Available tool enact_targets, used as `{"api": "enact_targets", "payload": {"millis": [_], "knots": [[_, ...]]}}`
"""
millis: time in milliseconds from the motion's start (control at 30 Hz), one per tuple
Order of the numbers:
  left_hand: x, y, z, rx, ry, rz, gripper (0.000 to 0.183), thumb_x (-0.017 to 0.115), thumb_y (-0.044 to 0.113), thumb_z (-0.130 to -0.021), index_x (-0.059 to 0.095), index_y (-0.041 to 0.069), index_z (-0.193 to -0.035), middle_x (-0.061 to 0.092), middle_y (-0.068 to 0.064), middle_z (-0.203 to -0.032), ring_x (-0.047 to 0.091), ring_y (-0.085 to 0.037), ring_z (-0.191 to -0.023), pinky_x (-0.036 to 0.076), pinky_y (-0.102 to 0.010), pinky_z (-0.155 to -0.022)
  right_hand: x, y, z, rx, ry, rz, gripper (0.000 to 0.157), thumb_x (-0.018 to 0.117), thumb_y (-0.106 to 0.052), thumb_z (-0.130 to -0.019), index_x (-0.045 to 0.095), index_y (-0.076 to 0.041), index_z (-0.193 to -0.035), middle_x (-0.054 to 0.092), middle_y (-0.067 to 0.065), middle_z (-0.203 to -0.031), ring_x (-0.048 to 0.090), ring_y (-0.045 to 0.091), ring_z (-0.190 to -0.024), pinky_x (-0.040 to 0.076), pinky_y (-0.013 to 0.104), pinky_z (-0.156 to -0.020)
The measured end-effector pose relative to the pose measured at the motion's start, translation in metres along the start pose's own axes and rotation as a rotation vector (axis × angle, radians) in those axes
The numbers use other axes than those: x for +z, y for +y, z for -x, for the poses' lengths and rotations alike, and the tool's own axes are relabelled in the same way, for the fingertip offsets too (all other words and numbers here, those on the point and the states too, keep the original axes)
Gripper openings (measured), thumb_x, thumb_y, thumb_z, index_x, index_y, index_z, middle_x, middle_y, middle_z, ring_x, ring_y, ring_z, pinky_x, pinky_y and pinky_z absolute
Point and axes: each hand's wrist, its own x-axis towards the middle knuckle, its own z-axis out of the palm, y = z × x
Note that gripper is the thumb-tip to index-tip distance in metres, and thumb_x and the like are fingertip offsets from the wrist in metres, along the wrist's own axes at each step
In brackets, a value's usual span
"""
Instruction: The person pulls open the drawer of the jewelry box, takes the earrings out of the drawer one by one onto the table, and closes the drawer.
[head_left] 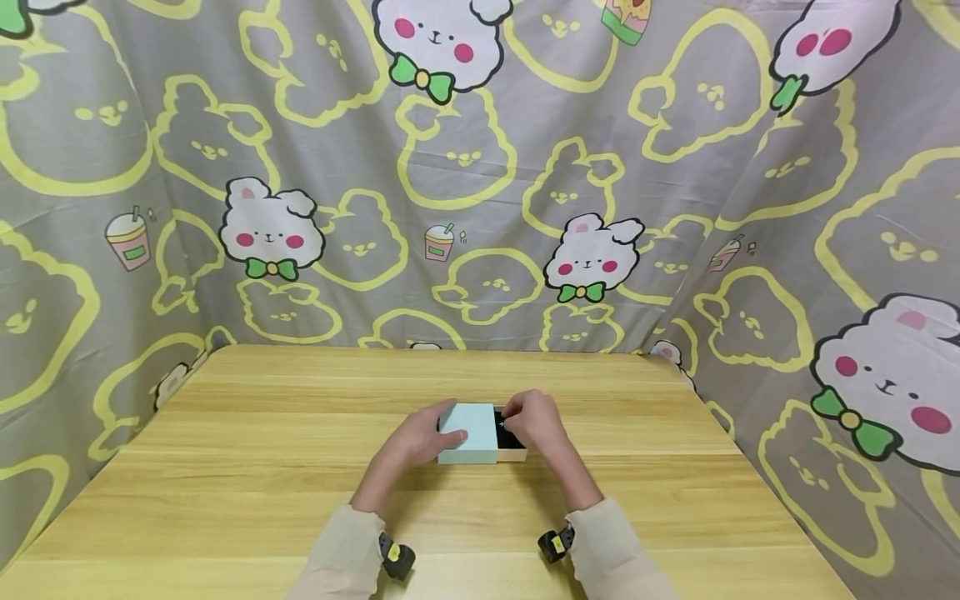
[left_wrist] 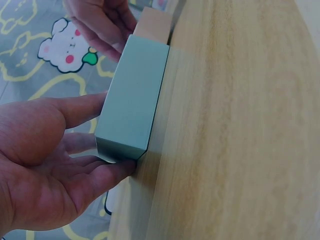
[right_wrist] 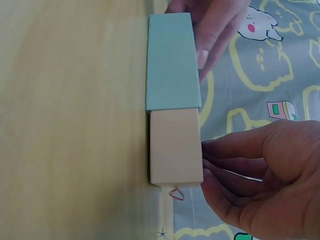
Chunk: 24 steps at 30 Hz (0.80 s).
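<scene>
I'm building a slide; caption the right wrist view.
Left hand on the mint-green box sleeve, right hand at the partly open peach drawer.

A broad, yellow-brown, wood-grained table (head_left: 300, 500) is carrying a flat, pale blue-green rectangular box sleeve (head_left: 468, 429) near its middle — and a peach-coloured, black-lined drawer (head_left: 512, 456) is sticking out of the sleeve's right end. Streaky grain is running from side to side across the tabletop.

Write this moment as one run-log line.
left hand: holds blue sleeve; right hand: at drawer, grasp unclear; drawer: partly out; sleeve: on table
</scene>
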Motion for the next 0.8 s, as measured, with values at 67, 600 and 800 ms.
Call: {"api": "enact_targets", "payload": {"millis": [67,600,800], "knots": [[0.0,0.0,0.0,-0.001,-0.001,-0.003,0.065,0.07,0.035,-0.096,0.047,0.014,-0.153,0.052,-0.02,-0.15,0.054,-0.035,-0.129,0.045,-0.056,-0.105,0.003,0.001,-0.001,-0.003,0.004,0.001,0.011,0.071,0.005,-0.08,0.078,-0.002,-0.086,0.075,0.006,-0.084,0.068,0.019,-0.076,0.056,0.031,-0.067],[0.0,-0.002,-0.001,0.016,-0.004,-0.018,0.066,0.07,0.034,-0.096,0.046,0.011,-0.153,0.053,-0.02,-0.148,0.056,-0.033,-0.124,0.046,-0.053,-0.102,0.014,-0.002,-0.004,0.046,-0.009,0.047,0.02,0.067,0.005,-0.079,0.079,-0.003,-0.093,0.077,0.01,-0.096,0.068,0.028,-0.089,0.056,0.036,-0.07],[0.0,-0.002,-0.001,0.018,-0.001,-0.018,0.066,0.07,0.034,-0.096,0.046,0.011,-0.153,0.053,-0.02,-0.148,0.055,-0.035,-0.128,0.046,-0.054,-0.103,0.014,-0.003,-0.003,0.044,-0.003,0.068,0.023,0.066,0.007,-0.078,0.08,-0.003,-0.094,0.077,0.011,-0.098,0.069,0.031,-0.093,0.057,0.038,-0.072]]}}
